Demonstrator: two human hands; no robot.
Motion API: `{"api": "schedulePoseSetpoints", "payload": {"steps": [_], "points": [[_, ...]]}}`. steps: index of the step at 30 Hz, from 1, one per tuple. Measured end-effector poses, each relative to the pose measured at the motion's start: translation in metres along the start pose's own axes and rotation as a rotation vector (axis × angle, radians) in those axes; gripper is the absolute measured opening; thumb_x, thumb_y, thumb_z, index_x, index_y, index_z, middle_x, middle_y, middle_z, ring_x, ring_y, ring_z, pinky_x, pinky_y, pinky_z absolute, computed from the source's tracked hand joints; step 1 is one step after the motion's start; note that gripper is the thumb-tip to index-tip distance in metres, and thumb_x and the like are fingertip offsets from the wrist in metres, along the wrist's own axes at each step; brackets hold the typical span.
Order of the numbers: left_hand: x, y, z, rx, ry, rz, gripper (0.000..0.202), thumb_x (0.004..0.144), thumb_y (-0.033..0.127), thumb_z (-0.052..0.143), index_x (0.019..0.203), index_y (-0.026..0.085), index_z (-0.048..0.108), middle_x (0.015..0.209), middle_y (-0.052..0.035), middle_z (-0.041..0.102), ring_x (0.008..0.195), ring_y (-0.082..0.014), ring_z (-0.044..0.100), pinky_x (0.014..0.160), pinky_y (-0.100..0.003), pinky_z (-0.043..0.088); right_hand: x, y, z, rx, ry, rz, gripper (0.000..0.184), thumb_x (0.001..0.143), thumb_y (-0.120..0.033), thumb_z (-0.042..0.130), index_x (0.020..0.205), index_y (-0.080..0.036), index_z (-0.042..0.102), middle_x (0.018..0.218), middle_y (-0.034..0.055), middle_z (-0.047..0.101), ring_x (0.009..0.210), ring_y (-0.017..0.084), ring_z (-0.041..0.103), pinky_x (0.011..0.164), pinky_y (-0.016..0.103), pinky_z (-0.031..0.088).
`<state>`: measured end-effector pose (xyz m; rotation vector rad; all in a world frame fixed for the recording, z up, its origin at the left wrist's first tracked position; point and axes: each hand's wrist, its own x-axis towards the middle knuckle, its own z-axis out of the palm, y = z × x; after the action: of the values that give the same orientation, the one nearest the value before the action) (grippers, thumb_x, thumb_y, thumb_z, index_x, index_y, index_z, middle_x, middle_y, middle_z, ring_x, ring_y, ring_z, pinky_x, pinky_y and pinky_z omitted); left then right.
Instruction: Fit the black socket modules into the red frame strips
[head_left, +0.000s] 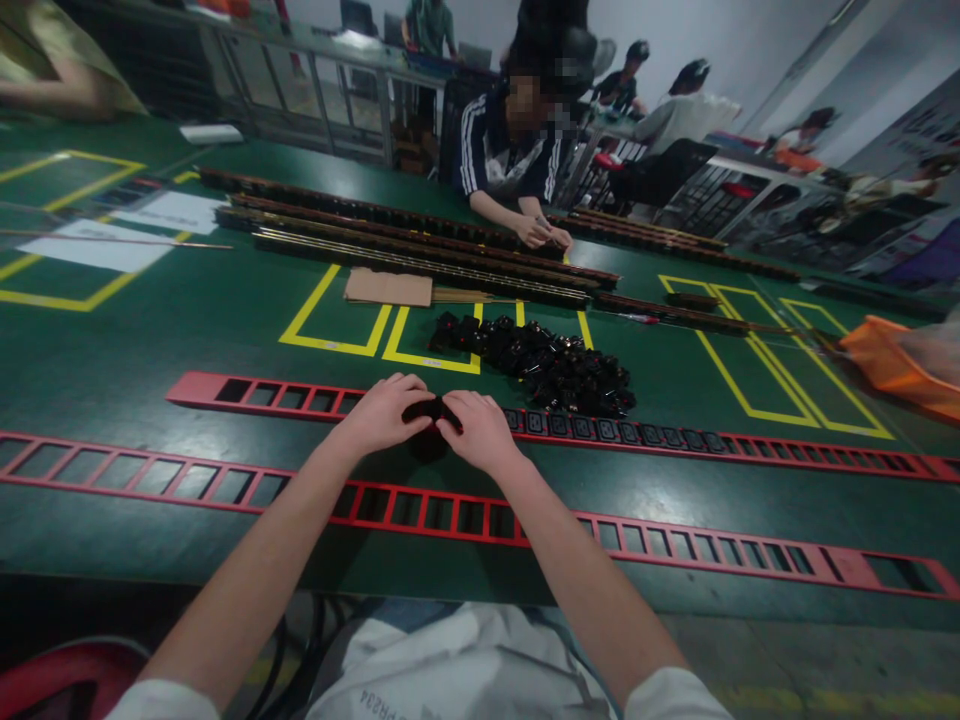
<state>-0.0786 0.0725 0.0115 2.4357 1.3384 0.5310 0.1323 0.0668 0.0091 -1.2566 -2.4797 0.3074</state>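
My left hand (pixel 384 412) and my right hand (pixel 480 428) meet over the farther red slotted strip (pixel 262 408), fingers closed on a small black socket module (pixel 424 410) between them. The module's lower side is hidden, so I cannot tell whether it sits in a slot. To the right of my hands, several black sockets (pixel 606 430) fill a row of slots in this strip. Slots to the left of my hands show green table through them. Just beyond my hands lies a heap of loose black sockets (pixel 540 362).
A second red slotted strip (pixel 442 512) lies nearer me. Farther back are long dark strips (pixel 420 240), a piece of cardboard (pixel 388 287) and paper sheets (pixel 97 245). Across the table a person (pixel 510 150) works with both hands. An orange bin (pixel 900 365) stands at right.
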Motion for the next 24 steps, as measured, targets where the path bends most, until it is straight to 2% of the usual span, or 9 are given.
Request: {"api": "schedulePoseSetpoints", "payload": {"steps": [12, 18, 24], "points": [[0.001, -0.005, 0.004, -0.071, 0.012, 0.011, 0.028, 0.084, 0.031, 0.066, 0.11, 0.022, 0.07, 0.11, -0.0076, 0.064, 0.102, -0.0253, 0.057, 0.091, -0.043, 0.049, 0.001, 0.001, 0.0, 0.027, -0.009, 0.016, 0.03, 0.092, -0.03, 0.062, 0.119, -0.018, 0.063, 0.122, 0.0097, 0.067, 0.111, 0.024, 0.059, 0.092, 0.038, 0.042], [0.001, -0.01, 0.008, -0.084, -0.004, -0.013, 0.032, 0.087, 0.034, 0.063, 0.116, 0.02, 0.069, 0.111, -0.0089, 0.063, 0.103, -0.0259, 0.056, 0.092, -0.044, 0.049, 0.001, 0.003, 0.003, 0.009, -0.018, 0.0, 0.031, 0.095, -0.032, 0.059, 0.122, -0.017, 0.062, 0.123, 0.0094, 0.067, 0.112, 0.024, 0.059, 0.092, 0.039, 0.042], [0.001, -0.011, 0.009, -0.093, -0.015, -0.024, 0.035, 0.086, 0.033, 0.066, 0.118, 0.019, 0.066, 0.11, -0.0076, 0.063, 0.103, -0.0252, 0.056, 0.091, -0.042, 0.049, 0.001, 0.003, 0.002, 0.012, -0.013, 0.02, 0.03, 0.092, -0.032, 0.063, 0.119, -0.018, 0.062, 0.119, 0.0095, 0.067, 0.11, 0.023, 0.059, 0.091, 0.038, 0.042]]}}
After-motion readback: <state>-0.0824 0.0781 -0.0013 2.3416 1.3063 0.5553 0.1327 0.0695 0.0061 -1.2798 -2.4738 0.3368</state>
